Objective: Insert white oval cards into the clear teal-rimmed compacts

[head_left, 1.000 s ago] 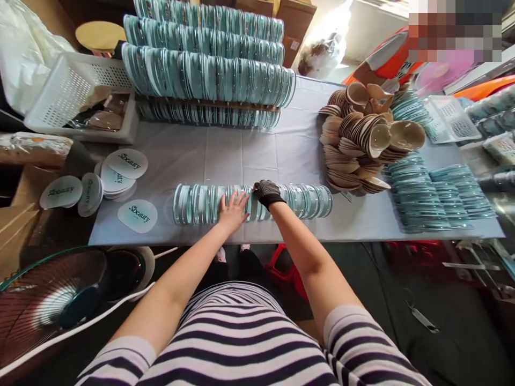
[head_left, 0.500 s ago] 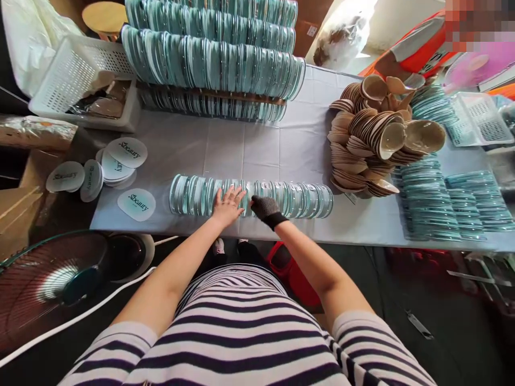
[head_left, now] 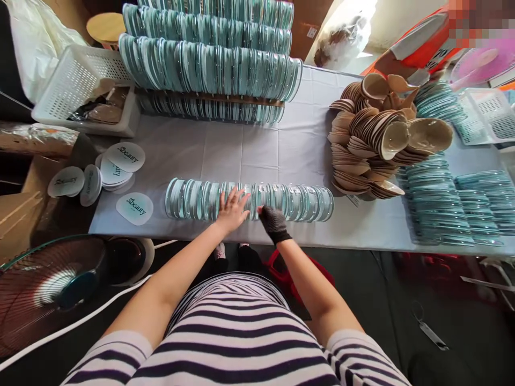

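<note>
A long row of clear, bluish plastic packs (head_left: 193,201), standing on edge side by side, lies along the table's near edge. My left hand (head_left: 232,210) is bare and rests on the middle of this row with its fingers spread. Just to its right, my right hand (head_left: 274,222) wears a dark knit glove. Its fingers are curled closed against the row's near side, and whatever they may pinch is hidden.
Stacked rows of similar packs (head_left: 209,64) stand at the back. Piles of brown cups (head_left: 366,142) and more packs (head_left: 436,198) are on the right. Round printed cards (head_left: 134,208) lie left, near a white basket (head_left: 52,110). A fan (head_left: 52,289) stands left; a co-worker's sleeve (head_left: 418,40) shows behind.
My right hand has shifted a little to the right and towards my body, still closed. My left hand has slid slightly right along the row, staying spread.
</note>
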`<state>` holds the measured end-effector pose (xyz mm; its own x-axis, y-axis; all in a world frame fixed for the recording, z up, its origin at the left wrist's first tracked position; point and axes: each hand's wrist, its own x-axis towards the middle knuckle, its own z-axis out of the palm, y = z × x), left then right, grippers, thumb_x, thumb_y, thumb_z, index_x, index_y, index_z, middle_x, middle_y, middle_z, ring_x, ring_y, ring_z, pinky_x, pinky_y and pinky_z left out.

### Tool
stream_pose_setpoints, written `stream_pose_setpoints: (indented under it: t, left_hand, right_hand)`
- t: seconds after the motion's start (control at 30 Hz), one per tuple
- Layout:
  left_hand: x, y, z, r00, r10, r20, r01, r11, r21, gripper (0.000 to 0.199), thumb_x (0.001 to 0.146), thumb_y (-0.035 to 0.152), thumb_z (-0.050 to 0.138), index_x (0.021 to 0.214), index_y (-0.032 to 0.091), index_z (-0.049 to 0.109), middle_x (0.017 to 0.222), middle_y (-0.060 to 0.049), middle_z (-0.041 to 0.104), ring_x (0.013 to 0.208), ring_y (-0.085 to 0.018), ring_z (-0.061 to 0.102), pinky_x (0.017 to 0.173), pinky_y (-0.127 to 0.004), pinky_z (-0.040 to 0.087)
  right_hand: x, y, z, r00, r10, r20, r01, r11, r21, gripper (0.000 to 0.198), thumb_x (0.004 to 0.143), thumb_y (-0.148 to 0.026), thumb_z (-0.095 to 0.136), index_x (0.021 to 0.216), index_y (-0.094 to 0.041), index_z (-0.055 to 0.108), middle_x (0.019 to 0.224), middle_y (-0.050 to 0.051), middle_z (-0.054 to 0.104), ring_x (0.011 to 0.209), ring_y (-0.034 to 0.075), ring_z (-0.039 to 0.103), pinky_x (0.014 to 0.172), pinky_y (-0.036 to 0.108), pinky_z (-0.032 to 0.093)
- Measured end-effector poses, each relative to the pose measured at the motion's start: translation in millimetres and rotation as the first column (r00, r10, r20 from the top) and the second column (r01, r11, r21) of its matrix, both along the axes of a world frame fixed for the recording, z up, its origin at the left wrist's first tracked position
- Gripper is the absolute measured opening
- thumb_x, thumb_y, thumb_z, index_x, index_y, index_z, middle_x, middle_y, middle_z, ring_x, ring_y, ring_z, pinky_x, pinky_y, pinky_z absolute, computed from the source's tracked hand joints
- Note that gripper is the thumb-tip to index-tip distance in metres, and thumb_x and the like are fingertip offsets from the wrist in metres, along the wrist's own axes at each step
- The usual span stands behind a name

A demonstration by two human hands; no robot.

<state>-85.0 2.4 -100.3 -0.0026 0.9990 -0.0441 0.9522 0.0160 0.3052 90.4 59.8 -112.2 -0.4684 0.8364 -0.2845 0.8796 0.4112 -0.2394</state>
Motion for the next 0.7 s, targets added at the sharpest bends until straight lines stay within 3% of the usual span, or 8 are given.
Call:
stream_pose_setpoints:
  t: [0.07, 0.1, 0.23, 0.3, 0.37, 0.43, 0.6, 0.7]
  left_hand:
    - [12.3, 9.7, -1.9, 0.999, -0.035, 0.006, 0.035, 0.999, 0.000, 0.061, 0.092, 0.040, 0.051, 0.151, 0.028, 0.036, 0.159, -0.007, 0.033, 0.150, -0.029, 0.017, 0.122, -0.057, 0.002]
    - [17.3, 14.5, -3.9, 0.999, -0.043, 0.009, 0.043, 0.999, -0.019, 0.061, 0.092, 0.040, 0.051, 0.151, 0.029, 0.037, 0.159, -0.006, 0.034, 0.150, -0.030, 0.018, 0.122, -0.057, 0.003]
    - [24.8, 26.1, -12.4, 0.999, -0.045, 0.003, 0.045, 0.996, -0.074, 0.059, 0.092, 0.043, 0.050, 0.150, 0.033, 0.039, 0.157, -0.004, 0.037, 0.148, -0.031, 0.023, 0.120, -0.061, 0.005]
    - [23.7, 26.9, -14.6, 0.999, -0.045, 0.001, 0.045, 0.997, -0.070, 0.059, 0.093, 0.044, 0.048, 0.150, 0.033, 0.038, 0.158, -0.004, 0.036, 0.148, -0.030, 0.023, 0.120, -0.061, 0.006]
    - [22.7, 26.5, -15.5, 0.999, -0.038, 0.004, 0.038, 0.997, -0.067, 0.059, 0.093, 0.043, 0.047, 0.150, 0.033, 0.038, 0.158, -0.003, 0.036, 0.148, -0.029, 0.023, 0.120, -0.061, 0.005]
    - [22.7, 26.4, -16.2, 1.000, -0.019, 0.010, 0.020, 0.998, -0.067, 0.058, 0.093, 0.043, 0.047, 0.149, 0.033, 0.038, 0.157, -0.003, 0.038, 0.148, -0.029, 0.024, 0.120, -0.061, 0.005]
    - [24.7, 26.5, -19.0, 0.999, -0.031, 0.013, 0.031, 0.999, -0.034, 0.059, 0.092, 0.043, 0.049, 0.149, 0.033, 0.039, 0.156, -0.004, 0.039, 0.148, -0.029, 0.024, 0.120, -0.060, 0.004]
    - [25.1, 26.6, -19.5, 1.000, -0.030, 0.004, 0.030, 0.999, -0.036, 0.058, 0.092, 0.044, 0.048, 0.149, 0.033, 0.038, 0.156, -0.004, 0.039, 0.148, -0.029, 0.024, 0.120, -0.059, 0.002]
  right_hand:
    - [-6.8, 41.6, 25.5, 0.998, -0.042, 0.046, 0.038, 0.996, 0.083, 0.040, 0.100, -0.039, 0.041, 0.126, -0.021, 0.064, 0.121, 0.012, 0.067, 0.110, 0.021, 0.063, 0.087, 0.028, 0.047]
    - [-14.5, 63.1, 35.7, 0.994, -0.025, 0.103, 0.020, 0.998, 0.057, 0.037, 0.097, -0.039, 0.046, 0.121, -0.021, 0.067, 0.119, 0.012, 0.068, 0.110, 0.023, 0.063, 0.087, 0.029, 0.047]
    - [-56.0, 125.1, 55.6, 0.913, 0.243, 0.327, -0.161, 0.953, -0.258, 0.030, 0.090, -0.031, 0.055, 0.110, -0.017, 0.072, 0.110, 0.016, 0.071, 0.101, 0.026, 0.067, 0.081, 0.031, 0.050]
    - [-66.9, 133.4, 57.1, 0.859, 0.368, 0.356, -0.280, 0.920, -0.274, 0.031, 0.087, -0.027, 0.060, 0.113, -0.015, 0.071, 0.110, 0.018, 0.070, 0.103, 0.028, 0.067, 0.082, 0.033, 0.050]
    - [-62.8, 126.9, 56.2, 0.836, 0.433, 0.336, -0.387, 0.900, -0.199, 0.031, 0.086, -0.026, 0.060, 0.113, -0.015, 0.071, 0.109, 0.019, 0.070, 0.105, 0.029, 0.066, 0.083, 0.033, 0.049]
    - [-45.0, 107.3, 51.5, 0.866, 0.420, 0.272, -0.404, 0.908, -0.113, 0.029, 0.089, -0.027, 0.055, 0.112, -0.017, 0.070, 0.106, 0.017, 0.072, 0.103, 0.027, 0.067, 0.082, 0.032, 0.048]
    - [11.1, 23.1, 10.9, 0.987, 0.132, 0.088, -0.130, 0.991, -0.028, 0.030, 0.095, -0.033, 0.044, 0.101, -0.020, 0.070, 0.098, 0.009, 0.074, 0.092, 0.021, 0.069, 0.071, 0.025, 0.043]
    - [23.2, -19.4, -26.3, 0.997, -0.028, 0.073, 0.033, 0.997, -0.069, 0.034, 0.098, -0.032, 0.040, 0.103, -0.020, 0.071, 0.100, 0.009, 0.074, 0.091, 0.020, 0.069, 0.071, 0.024, 0.042]
